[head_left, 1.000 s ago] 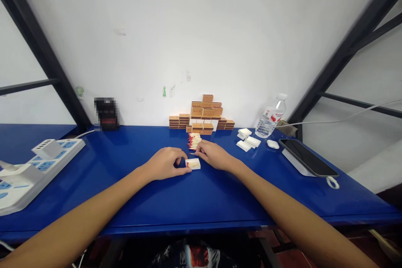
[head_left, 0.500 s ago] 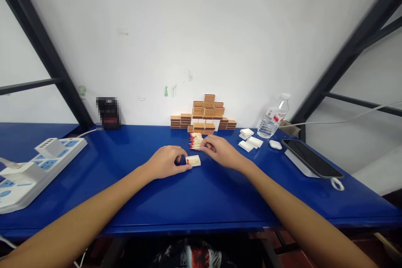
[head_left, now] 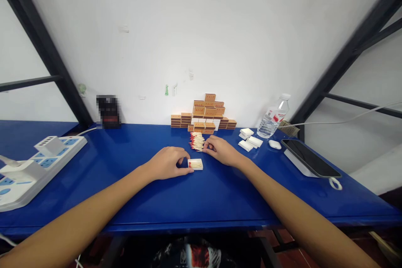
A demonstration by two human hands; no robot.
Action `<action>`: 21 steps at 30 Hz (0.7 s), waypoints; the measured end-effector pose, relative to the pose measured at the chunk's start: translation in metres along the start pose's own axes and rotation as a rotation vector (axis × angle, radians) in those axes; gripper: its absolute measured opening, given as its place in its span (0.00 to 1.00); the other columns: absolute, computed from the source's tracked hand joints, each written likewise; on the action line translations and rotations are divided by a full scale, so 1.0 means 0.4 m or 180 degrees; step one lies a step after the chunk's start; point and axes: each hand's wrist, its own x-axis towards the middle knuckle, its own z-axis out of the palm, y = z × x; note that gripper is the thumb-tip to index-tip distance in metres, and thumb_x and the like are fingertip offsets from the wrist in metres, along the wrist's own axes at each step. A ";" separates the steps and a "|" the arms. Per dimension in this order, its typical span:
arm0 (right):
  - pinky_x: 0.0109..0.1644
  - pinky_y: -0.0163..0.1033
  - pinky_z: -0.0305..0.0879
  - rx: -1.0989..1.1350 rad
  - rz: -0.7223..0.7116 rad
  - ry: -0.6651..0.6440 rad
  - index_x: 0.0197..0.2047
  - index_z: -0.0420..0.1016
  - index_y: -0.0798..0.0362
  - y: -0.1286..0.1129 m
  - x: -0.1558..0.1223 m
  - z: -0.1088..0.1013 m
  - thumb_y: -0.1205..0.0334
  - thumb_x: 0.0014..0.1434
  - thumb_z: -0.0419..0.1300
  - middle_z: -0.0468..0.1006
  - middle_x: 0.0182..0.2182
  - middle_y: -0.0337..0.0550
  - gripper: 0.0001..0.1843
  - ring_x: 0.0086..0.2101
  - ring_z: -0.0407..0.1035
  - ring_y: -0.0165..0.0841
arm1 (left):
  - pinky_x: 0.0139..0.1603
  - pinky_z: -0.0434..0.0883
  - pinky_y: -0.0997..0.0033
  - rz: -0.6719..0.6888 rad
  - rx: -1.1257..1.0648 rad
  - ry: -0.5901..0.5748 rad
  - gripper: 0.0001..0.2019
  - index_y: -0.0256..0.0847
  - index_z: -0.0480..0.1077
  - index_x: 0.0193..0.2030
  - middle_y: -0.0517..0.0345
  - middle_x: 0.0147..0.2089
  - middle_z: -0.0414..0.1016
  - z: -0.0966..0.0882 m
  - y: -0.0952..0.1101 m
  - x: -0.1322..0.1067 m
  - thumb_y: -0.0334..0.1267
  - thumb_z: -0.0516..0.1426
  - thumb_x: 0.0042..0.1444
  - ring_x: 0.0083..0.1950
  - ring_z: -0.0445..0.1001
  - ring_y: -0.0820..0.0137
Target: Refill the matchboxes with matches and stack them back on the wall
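Note:
My left hand (head_left: 169, 162) grips the left end of a small white matchbox tray (head_left: 200, 166) between thumb and fingers. Several matches with red heads lie inside it, heads towards the left. Just behind the tray is a pile of loose matches (head_left: 197, 141), their red heads also on the left. The fingers of my right hand (head_left: 220, 150) are pinched at the pile's right edge, on the plain match ends. How many matches they hold is hidden. Stacked brown matchboxes (head_left: 209, 111) stand against the wall behind the pile.
Several white trays (head_left: 246, 145) lie right of my right hand, near a water bottle (head_left: 272, 119), a white earphone case (head_left: 275, 145) and a phone (head_left: 309, 157). A power strip (head_left: 59, 159) with plugs sits at the left. The blue table (head_left: 176, 213) meets a white wall.
The white tray has shifted slightly right and nearer to me, with my left hand still on it. My right hand stays by the match pile, its fingertips slightly further right.

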 end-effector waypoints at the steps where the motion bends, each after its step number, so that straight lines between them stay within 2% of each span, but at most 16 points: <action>1: 0.40 0.36 0.60 0.0003 0.0029 -0.0037 0.39 0.76 0.54 0.000 -0.001 -0.004 0.64 0.67 0.63 0.71 0.36 0.42 0.04 0.34 0.66 0.32 | 0.32 0.62 0.70 0.0010 -0.0005 -0.0002 0.16 0.43 0.79 0.45 0.60 0.32 0.74 0.001 -0.002 0.000 0.53 0.63 0.61 0.31 0.70 0.70; 14: 0.43 0.38 0.63 -0.0101 0.0266 -0.0454 0.39 0.74 0.55 0.023 -0.020 -0.037 0.63 0.69 0.58 0.76 0.39 0.47 0.07 0.38 0.69 0.36 | 0.32 0.62 0.70 -0.0073 -0.0016 0.0038 0.17 0.42 0.79 0.44 0.60 0.30 0.74 0.002 -0.012 0.000 0.55 0.62 0.61 0.30 0.70 0.70; 21: 0.43 0.39 0.64 -0.0031 0.0391 -0.0332 0.39 0.75 0.54 0.052 -0.034 -0.074 0.60 0.69 0.57 0.76 0.39 0.47 0.09 0.37 0.70 0.36 | 0.31 0.61 0.70 -0.0148 -0.0020 0.0064 0.17 0.43 0.79 0.44 0.60 0.31 0.74 -0.001 -0.019 -0.001 0.55 0.62 0.61 0.31 0.71 0.69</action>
